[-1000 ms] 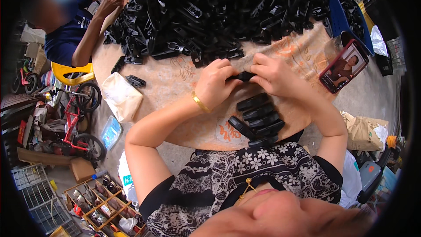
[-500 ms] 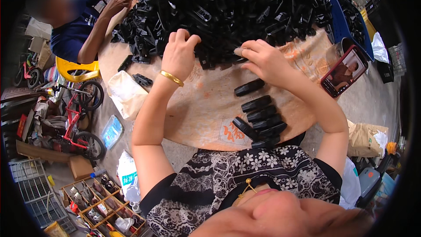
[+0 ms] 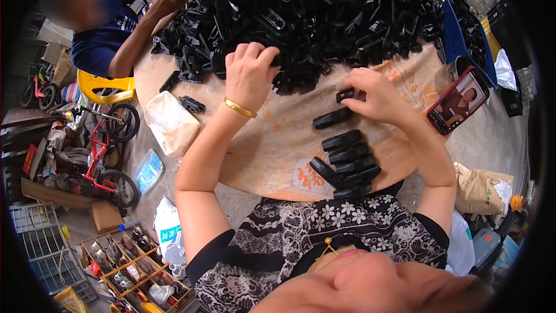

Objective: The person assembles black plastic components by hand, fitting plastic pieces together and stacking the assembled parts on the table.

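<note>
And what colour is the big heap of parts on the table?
The heap of parts is black, with glossy highlights; it shows best in the head view.

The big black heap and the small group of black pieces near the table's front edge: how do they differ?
Size: the heap covers the table's far side; the small group is only a handful.

Arrangement: the heap is a jumble at many angles; the small group lies mostly side by side, one piece slanting differently.

Nearest hand: the left hand is at the heap's edge; the small group has none touching it.

Both are black and shiny.
</note>
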`<action>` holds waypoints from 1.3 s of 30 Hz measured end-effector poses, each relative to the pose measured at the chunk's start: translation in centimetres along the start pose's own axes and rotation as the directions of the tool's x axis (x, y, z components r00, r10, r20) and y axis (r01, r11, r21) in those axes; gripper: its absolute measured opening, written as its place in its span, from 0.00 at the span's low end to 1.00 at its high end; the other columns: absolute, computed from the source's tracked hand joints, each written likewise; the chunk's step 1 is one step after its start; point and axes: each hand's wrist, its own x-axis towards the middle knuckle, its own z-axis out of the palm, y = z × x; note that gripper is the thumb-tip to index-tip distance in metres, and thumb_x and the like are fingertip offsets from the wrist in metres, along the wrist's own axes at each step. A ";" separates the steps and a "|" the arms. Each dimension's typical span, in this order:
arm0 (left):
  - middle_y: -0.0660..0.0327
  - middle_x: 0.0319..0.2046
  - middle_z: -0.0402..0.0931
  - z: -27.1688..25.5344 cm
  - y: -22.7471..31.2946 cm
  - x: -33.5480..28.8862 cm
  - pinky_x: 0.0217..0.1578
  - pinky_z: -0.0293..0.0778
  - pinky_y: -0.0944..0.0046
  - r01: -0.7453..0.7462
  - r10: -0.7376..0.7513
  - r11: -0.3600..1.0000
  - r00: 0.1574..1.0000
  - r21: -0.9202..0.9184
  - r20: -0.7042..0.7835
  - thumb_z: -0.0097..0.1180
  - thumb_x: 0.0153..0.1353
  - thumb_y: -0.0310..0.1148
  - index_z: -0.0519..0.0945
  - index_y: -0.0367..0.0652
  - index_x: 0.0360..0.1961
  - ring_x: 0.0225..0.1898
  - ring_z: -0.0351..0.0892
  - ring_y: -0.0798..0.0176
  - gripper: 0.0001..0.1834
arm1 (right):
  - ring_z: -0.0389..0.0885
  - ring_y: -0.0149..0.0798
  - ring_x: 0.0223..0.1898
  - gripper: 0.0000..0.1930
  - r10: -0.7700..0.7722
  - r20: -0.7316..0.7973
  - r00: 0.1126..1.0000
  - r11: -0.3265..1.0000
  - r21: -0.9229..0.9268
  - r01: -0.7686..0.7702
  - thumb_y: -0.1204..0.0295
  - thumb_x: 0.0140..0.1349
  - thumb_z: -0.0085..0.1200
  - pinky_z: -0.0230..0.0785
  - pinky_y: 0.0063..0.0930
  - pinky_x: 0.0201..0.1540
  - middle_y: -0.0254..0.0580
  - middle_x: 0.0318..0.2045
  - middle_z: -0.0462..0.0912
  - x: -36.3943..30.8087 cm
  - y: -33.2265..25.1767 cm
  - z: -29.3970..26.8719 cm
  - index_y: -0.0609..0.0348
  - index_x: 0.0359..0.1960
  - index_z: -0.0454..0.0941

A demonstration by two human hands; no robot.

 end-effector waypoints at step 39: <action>0.56 0.30 0.73 0.3 6.0 -3.0 0.39 0.71 0.57 0.060 0.046 0.851 0.981 -0.521 0.189 0.64 0.47 0.30 0.80 0.39 0.32 0.37 0.73 0.51 0.10 | 0.76 0.46 0.35 0.09 -0.148 -0.039 0.988 0.936 -0.327 0.127 0.72 0.45 0.63 0.70 0.36 0.37 0.42 0.28 0.74 -1.4 -2.1 -0.1 0.61 0.27 0.77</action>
